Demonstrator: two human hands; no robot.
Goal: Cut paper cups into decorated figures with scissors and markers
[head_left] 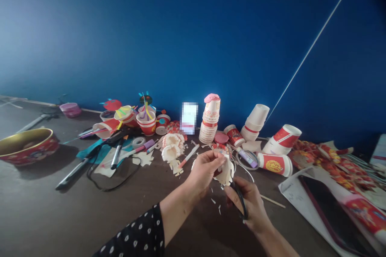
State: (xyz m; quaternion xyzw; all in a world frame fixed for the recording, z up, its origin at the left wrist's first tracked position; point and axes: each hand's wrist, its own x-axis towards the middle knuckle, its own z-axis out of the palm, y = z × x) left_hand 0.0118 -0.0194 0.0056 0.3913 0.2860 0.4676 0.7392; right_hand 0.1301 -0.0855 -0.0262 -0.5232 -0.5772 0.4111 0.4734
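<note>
Above the dark counter (45, 213), the left hand (205, 172) is pinching a cut paper cup (225, 172) while the right hand (249, 204) grips black scissors (240, 200).

just left of the stack of paper cups (210, 118), a white card (189, 118) is pixelated, so nothing on it can be read. below the stack, the left grip (205, 172) hides much of the cut paper cup (226, 172), and the right grip (247, 204) covers most of the black scissors (240, 202), whose blades are out of sight. the white paper scraps (218, 204) beneath them are too small to make out. far left of the stack, the red and gold bowl (27, 146) is cut off by the picture's edge. far right of it, the red printed paper (362, 209) runs off the edge, and the dark flat object (331, 217) runs off the bottom, so what it is cannot be told.
</note>
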